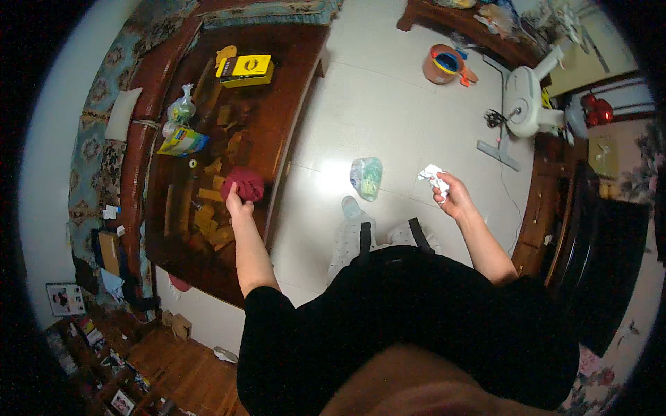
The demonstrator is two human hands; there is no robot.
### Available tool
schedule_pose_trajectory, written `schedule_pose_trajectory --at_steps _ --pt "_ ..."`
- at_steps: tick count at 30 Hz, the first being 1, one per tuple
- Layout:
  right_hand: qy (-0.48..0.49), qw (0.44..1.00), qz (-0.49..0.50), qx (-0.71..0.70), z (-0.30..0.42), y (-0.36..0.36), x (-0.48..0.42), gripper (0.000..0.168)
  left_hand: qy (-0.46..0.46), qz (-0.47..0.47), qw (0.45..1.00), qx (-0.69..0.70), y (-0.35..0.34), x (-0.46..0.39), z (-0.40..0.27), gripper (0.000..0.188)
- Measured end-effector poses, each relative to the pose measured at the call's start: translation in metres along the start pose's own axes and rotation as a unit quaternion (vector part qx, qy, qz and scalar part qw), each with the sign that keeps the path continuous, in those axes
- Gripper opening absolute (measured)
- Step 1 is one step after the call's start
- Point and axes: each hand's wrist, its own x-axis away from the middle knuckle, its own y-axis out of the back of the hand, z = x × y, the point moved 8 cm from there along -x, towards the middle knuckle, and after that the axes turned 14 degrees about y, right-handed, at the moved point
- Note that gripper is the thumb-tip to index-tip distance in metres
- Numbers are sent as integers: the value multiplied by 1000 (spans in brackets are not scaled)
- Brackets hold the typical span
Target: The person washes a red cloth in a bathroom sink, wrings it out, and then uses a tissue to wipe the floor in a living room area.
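My left hand (239, 204) grips a bunched dark red cloth (248, 183) at the right side of a dark wooden coffee table (283, 104). Whether the cloth rests on the tabletop or is just above it, I cannot tell. Crumpled white tissue or paper (433, 174) sticks out of my right hand (455, 196), which is closed around it over the pale tiled floor. Between the two hands, a clear plastic bag with green contents (367, 178) lies on the floor, just ahead of my slippered foot (351, 206).
On the table stand a yellow tin box (247, 70), a knotted plastic bag (181, 110), a yellow-and-blue packet (183, 142) and a small tape roll (193, 163). A brown bucket (441, 65) and a white exercise bike (523, 101) stand farther off. Along the left runs a wooden sofa (156, 78).
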Motion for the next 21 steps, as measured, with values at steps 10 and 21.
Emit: schedule_pose_trajectory --at_steps 10,21 --pt "-78 989 59 108 15 -113 -148 26 -88 95 990 56 -83 -93 -120 42" --pt "-249 901 259 243 38 -224 -368 20 -18 -179 982 57 -59 -47 192 24"
